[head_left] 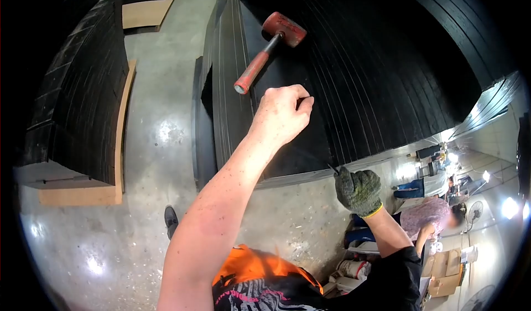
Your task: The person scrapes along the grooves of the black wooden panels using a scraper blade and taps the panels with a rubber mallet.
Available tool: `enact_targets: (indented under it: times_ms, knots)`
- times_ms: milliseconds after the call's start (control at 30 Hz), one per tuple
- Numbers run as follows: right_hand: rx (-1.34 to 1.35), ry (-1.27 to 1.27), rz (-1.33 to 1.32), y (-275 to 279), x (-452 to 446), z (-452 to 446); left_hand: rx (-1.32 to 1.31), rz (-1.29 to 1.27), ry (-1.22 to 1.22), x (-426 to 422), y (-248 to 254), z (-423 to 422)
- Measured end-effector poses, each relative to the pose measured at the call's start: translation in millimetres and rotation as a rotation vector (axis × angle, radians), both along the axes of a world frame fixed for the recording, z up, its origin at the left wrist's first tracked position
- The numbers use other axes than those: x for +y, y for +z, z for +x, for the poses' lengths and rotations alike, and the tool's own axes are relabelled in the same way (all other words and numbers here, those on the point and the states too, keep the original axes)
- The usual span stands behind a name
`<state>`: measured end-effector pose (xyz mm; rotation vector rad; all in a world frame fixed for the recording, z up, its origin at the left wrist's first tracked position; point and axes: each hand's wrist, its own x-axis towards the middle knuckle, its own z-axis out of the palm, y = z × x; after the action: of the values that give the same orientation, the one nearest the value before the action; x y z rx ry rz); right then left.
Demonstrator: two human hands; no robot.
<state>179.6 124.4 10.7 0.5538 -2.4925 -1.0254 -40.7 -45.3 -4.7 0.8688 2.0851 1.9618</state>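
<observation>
My bare left hand [284, 112] is closed over a stack of black sheets [365, 84], thumb near the curled fingers. Whether it pinches something is hidden. Just beyond it, a red mallet [285, 29] lies on the stack, its red-gripped handle pointing toward me and to the left. On my right hand [358, 191] is a grey-green knitted glove with a yellow cuff. Its fingers are closed by the stack's near edge, and a thin dark tip [333, 169] sticks out of them. The rest of that thin thing is hidden in the glove.
Another black stack [83, 95] stands on a tan board [83, 196] at the left, across a grey concrete floor [160, 112]. At the right are a person in a patterned top [423, 217], cardboard boxes [447, 269] and a fan [474, 212]. My shoe [171, 220] shows below.
</observation>
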Motion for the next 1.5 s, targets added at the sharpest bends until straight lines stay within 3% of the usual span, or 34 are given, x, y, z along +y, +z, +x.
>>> enact_targets:
  times_ms: [100, 233, 333, 367, 467, 567, 600, 667, 700, 733, 833, 933, 1000, 1067, 1200, 1500]
  knots:
    - [-0.090, -0.006, 0.002, 5.4, 12.7, 0.2, 0.001, 0.014, 0.003, 1.5, -2.4, 0.8]
    - [0.318, 0.113, -0.010, 25.2, 14.5, -9.2, 0.011, 0.008, 0.010, 1.5, 0.2, -0.2]
    - [0.048, 0.102, -0.077, 18.6, 14.4, 6.3, 0.020, 0.006, 0.020, 1.2, -0.6, 0.1]
    - [0.153, 0.221, -0.027, 10.8, 5.4, 0.1, 0.025, 0.014, 0.020, 2.8, -1.2, -0.3]
    - [-0.057, -0.076, -0.032, -6.5, 15.5, 8.9, 0.016, 0.021, 0.014, 3.2, -2.4, 0.9]
    - [0.170, 0.119, 0.050, 13.0, 21.5, 4.2, 0.001, 0.013, 0.010, 0.9, 1.0, -0.6]
    - [0.301, 0.071, 0.027, 33.0, 4.8, -3.2, 0.013, 0.019, 0.020, 1.6, 0.6, -0.8]
    - [0.246, -0.123, 0.064, 38.2, 8.1, 4.0, -0.001, 0.018, 0.019, 1.1, -1.7, 1.8]
    - [0.089, 0.026, -0.098, 30.8, 5.5, -0.4, -0.019, 0.016, 0.015, 0.6, -0.1, 1.3]
    - [0.148, 0.042, -0.006, 19.8, -5.9, 0.4, -0.036, 0.015, 0.009, 0.8, 1.5, 0.8]
    - [0.013, -0.139, -0.050, -6.8, -0.9, 4.4, -0.049, 0.012, -0.016, 1.1, 0.4, -0.1]
    - [0.119, -0.103, 0.047, 8.1, 0.1, 4.8, 0.001, 0.019, 0.023, 4.1, -3.7, -0.6]
    - [0.421, -0.018, 0.038, 30.7, -7.6, -8.0, 0.021, 0.023, 0.023, 4.6, -3.8, -1.6]
    - [0.285, -0.134, 0.003, 34.3, -18.0, -2.1, 0.015, 0.016, 0.021, 1.3, -2.4, -1.8]
    - [0.088, -0.131, -0.116, 5.8, -30.4, 4.6, 0.000, 0.024, 0.010, 3.1, -2.4, -1.2]
    - [0.044, -0.137, -0.050, -7.9, -18.0, 3.1, -0.022, 0.017, 0.007, 1.3, -2.0, -2.0]
